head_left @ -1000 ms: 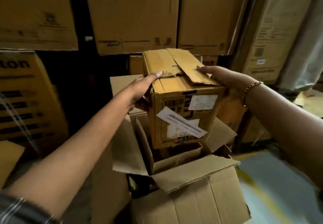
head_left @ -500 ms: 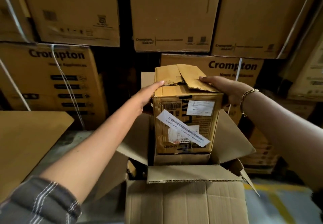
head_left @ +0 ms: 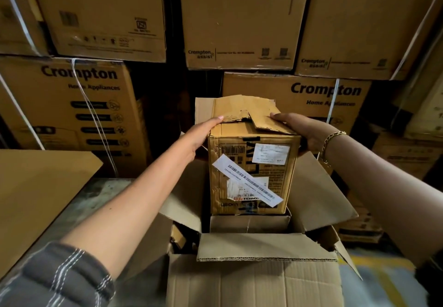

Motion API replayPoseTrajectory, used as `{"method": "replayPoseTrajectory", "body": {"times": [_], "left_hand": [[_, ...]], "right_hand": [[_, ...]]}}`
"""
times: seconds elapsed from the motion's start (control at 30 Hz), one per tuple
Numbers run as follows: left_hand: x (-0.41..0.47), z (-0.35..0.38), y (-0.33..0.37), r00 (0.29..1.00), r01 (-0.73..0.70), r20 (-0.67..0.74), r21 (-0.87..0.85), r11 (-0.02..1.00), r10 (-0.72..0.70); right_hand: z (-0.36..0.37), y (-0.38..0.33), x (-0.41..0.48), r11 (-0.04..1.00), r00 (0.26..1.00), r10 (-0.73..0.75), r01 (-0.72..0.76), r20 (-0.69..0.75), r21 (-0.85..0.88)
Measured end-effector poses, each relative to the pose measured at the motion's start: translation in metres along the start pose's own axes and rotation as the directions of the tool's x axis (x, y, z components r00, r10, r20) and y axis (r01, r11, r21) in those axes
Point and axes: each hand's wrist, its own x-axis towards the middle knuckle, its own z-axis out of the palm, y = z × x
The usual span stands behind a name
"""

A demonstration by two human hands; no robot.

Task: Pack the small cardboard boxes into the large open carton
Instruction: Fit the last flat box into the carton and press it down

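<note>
Both hands hold one small box (head_left: 251,175) upright above the large carton (head_left: 254,280), its bottom edge at the level of the carton opening, approx. in the middle. The left hand (head_left: 200,135) grips the upper left edge of the box, fingers over the top, palm on the left side. The right hand (head_left: 299,127) grips the upper right edge, fingers pressing on a torn top flap; a gold bracelet (head_left: 332,141) is on this wrist. Both hands are closed on the box, not released.

The small box has ragged top flaps, partly bent. On its front side there is a white label (head_left: 271,153) and a long barcode strip (head_left: 249,182), stuck diagonally.

The carton flaps are open: front flap (head_left: 263,246) folded toward the camera, right flap (head_left: 318,191) and left flap standing outward. Inside, just under the small box, another cardboard edge (head_left: 249,222) shows; cannot tell if the box touches it.

At left, a flat cardboard sheet (head_left: 40,191) lies beside the carton. Behind, stacked "Crompton" cartons (head_left: 79,105) fill the background, some w/ white straps.
</note>
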Motion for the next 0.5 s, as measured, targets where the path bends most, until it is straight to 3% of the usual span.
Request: {"method": "replayPoseTrajectory", "body": {"times": [0.5], "left_hand": [[0.014,0.016,-0.003,1.000,-0.014,0.014,0.060,0.998,0.013]], "right_hand": [[-0.014,0.011,0.014,1.000,1.000,0.015,-0.015,0.000,0.009]]}}
